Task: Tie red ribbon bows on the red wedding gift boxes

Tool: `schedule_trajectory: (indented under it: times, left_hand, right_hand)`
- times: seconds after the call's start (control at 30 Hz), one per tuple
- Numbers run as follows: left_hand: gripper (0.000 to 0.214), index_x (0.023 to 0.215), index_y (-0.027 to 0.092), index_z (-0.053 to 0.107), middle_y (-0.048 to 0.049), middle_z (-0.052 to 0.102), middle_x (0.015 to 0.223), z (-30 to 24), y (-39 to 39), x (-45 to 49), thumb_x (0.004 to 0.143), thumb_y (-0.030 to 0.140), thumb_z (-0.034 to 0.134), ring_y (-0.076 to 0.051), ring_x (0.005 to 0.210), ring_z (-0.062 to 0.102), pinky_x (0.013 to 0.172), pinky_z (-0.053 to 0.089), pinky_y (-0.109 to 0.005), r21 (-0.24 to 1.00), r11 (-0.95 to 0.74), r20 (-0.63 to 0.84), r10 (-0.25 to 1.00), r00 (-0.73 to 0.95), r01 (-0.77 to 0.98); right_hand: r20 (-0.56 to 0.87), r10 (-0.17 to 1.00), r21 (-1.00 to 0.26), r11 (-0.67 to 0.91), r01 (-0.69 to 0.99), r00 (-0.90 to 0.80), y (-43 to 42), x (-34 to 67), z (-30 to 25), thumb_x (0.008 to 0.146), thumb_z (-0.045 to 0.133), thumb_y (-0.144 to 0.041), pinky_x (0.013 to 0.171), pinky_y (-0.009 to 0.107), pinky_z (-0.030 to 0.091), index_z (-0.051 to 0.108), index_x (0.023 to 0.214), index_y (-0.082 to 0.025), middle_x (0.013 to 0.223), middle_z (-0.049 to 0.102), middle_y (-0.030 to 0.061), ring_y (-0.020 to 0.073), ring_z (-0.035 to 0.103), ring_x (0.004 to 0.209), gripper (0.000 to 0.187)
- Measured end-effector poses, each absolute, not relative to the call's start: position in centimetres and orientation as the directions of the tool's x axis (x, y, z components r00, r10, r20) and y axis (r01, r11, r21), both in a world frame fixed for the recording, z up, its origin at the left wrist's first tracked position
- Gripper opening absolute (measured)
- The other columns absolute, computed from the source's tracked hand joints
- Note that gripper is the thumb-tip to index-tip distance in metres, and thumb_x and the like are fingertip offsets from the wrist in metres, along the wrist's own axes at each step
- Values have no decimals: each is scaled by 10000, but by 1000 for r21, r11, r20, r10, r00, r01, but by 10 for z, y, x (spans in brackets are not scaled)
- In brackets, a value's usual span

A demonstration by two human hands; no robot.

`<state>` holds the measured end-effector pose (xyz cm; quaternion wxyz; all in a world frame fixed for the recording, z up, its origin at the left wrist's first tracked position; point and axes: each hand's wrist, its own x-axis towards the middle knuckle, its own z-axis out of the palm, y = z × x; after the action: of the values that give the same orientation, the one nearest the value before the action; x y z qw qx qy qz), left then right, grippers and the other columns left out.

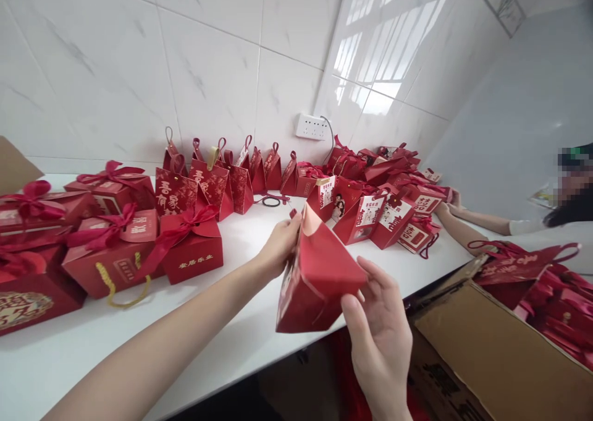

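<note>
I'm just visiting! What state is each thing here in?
Red gift box: held up, tilted; whether shut, unclear
Left hand: gripping its left side
Right hand: holding its right corner
Bow-topped gift boxes: standing on the white table
Triangular gift boxes: upright near the wall
Cardboard carton: open, red packages inside
Black ring: lying flat

Marbled tiles [217, 81] (bearing a window reflection [382, 96]) back a white table [231, 347].
</note>
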<state>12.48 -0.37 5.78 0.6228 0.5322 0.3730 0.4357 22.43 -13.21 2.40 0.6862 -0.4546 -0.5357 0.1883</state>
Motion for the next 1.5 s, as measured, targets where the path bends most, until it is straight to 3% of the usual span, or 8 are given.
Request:
schedule_trajectory:
  times: [0.07,0.13,0.2,0.33,0.6,1.0,1.27,1.5]
  left_hand:
    - [330,686,179,479,10,528,658,60,-1,122,823,480,493,-129,623,485,604,378,-247,988,-141,151,968,199,-61]
    - [307,744,184,498,16,546,719,68,-2,116,812,482,525,-126,663,491,625,371,-239,935,-353,341,925,167,43]
    - [289,767,190,516,20,565,733,81,-6,110,812,475,535,-125,673,505,628,371,-234,876,-471,429,859,280,103]
    - [275,706,187,555,12,601,705,103,-17,98,835,425,512,-125,639,528,587,368,-233,812,-558,407,751,520,170]
    - [312,670,191,605,-14,635,648,114,-26,92,798,467,538,-142,560,561,509,395,-243,868,-464,299,774,559,179]
    - [288,686,159,618,-31,647,657,118,-39,95,776,428,574,-138,551,586,455,417,-219,932,-362,297,811,505,33]
    - [249,786,155,651,-34,666,723,120,-39,94,766,394,586,-135,596,602,488,433,-217,926,-376,326,823,465,17]
    - [279,673,149,612,-14,622,647,124,-38,91,774,406,576,-124,566,592,472,427,-207,917,-382,272,811,517,117]
  right_hand:
    - [568,749,-823,528,209,341,-134,230,14,776,653,-392,948,420,429,420,1293,-274,1226,525,93,254,509,1144,579]
    - [532,772,-847,486,217,348,-135,235,3,691,729,-404,993,448,384,379,1320,-273,1258,502,97,271,467,1193,731]
    - [470,797,-882,404,243,379,-134,240,-6,668,757,-317,992,443,388,409,1286,-272,1237,520,89,257,481,1176,711]
    - [465,806,-882,383,276,367,-134,247,-15,734,685,-221,961,395,431,488,1207,-254,1218,547,81,222,526,1117,514]
    - [450,827,-892,430,137,338,-146,256,2,824,588,-334,797,339,542,575,1175,-267,1118,650,67,234,627,986,357]
    - [476,827,-875,478,69,300,-150,262,4,839,577,-338,811,301,546,582,1180,-319,1136,662,26,229,636,1008,341]
    - [453,849,-890,446,91,272,-147,266,5,844,561,-378,849,343,530,565,1182,-314,1158,644,35,234,627,1007,344]
    - [298,932,-954,297,37,207,-142,272,10,800,622,-389,786,309,534,614,1103,-274,1119,666,57,235,645,951,325]
